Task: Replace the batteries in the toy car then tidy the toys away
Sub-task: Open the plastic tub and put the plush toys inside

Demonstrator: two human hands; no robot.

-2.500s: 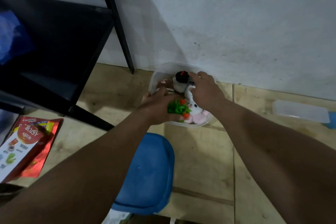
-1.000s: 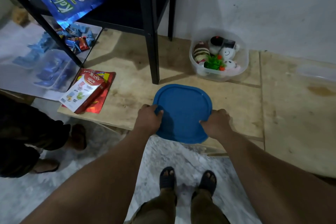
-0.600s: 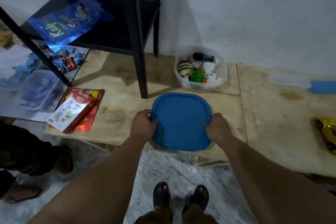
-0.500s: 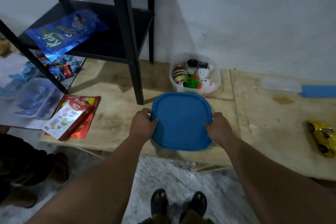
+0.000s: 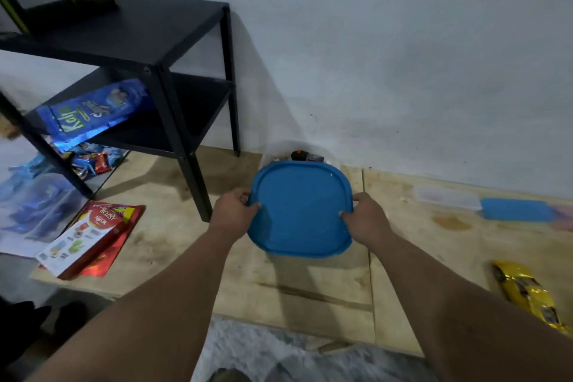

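Both arms are stretched forward: left hand [image 5: 233, 213] clamps the blue lid [image 5: 300, 208] at 9 o'clock, right hand [image 5: 366, 218] at 3 (thumbs on top).

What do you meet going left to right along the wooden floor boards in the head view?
Red snack packet → left hand → blue lid → right hand → flat blue piece, with the yellow toy car nearer the camera.

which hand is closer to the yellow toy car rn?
Right. The right hand grips the right edge of the blue lid, on the side facing the yellow toy car lying at far right. The left hand grips the lid's opposite edge, farther away.
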